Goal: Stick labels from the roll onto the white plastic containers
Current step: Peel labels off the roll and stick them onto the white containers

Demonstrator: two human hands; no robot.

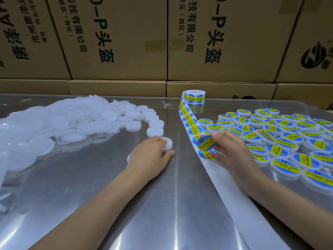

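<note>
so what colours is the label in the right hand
Blue with a yellow band, per the head view: label.

Label roll [195,97]: one, at 12 o'clock. Unlabelled white containers [86,121]: a heap beyond counting, 10 o'clock. Labelled containers [281,134]: several dozen, 3 o'clock. Cardboard boxes [117,38]: eight or more visible.

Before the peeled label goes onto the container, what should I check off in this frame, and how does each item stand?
1. Label off the backing strip: cannot tell; one edge may still be stuck.
2. Right hand pinches the label: ok.
3. Left hand on a bare container: ok.
4. Container top uncovered for the label: not ok; fingers lie partly over it.
5. Roll upright, strip feeding without tangles: ok.
6. Labelled containers apart from the bare pile: ok.
</note>
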